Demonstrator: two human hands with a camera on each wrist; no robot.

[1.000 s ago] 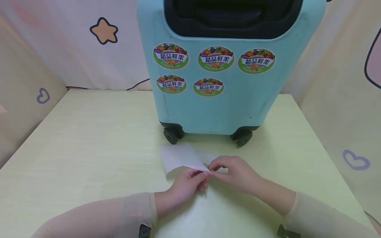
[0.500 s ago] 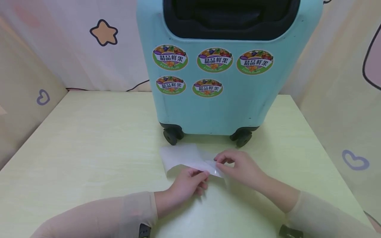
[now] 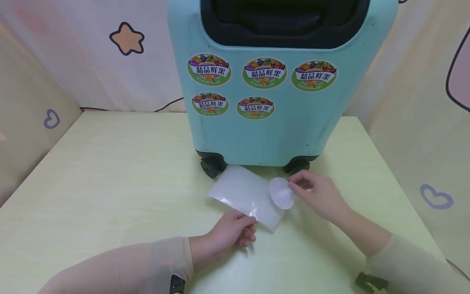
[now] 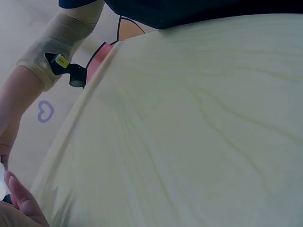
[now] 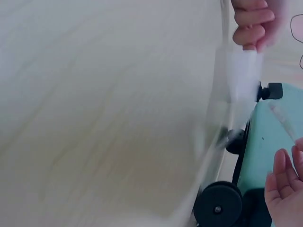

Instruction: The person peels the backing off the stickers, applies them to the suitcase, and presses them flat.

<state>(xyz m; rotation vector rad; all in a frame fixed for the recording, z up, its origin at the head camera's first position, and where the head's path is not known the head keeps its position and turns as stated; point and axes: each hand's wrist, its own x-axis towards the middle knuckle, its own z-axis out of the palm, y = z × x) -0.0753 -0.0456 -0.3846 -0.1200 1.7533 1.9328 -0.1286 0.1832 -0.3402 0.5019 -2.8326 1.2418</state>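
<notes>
My left hand [image 3: 233,230] pinches the near edge of a white, glossy sticker backing sheet [image 3: 246,194], which is tilted up over the table in the head view. To its right, my right hand [image 3: 319,194] pinches an oval sticker [image 3: 282,194] by its edge, the plain white back facing up. The sticker overlaps the sheet's right side in this view. In the right wrist view the sheet [image 5: 244,75] is blurred below the left hand [image 5: 253,21], while the right hand [image 5: 286,189] holds the sticker [image 5: 282,120] edge-on.
A light-blue suitcase [image 3: 264,136] stands on black wheels [image 3: 213,165] behind the hands. On its front are several oval fruit stickers [image 3: 263,72], three above and two below. The pale table [image 3: 121,175] meets patterned cloth walls [image 3: 36,81] at the back and sides.
My right hand has pulled the sticker off the sheet and moved right and away from me. The sheet has swung and tilted up; my left hand has stayed in place.
</notes>
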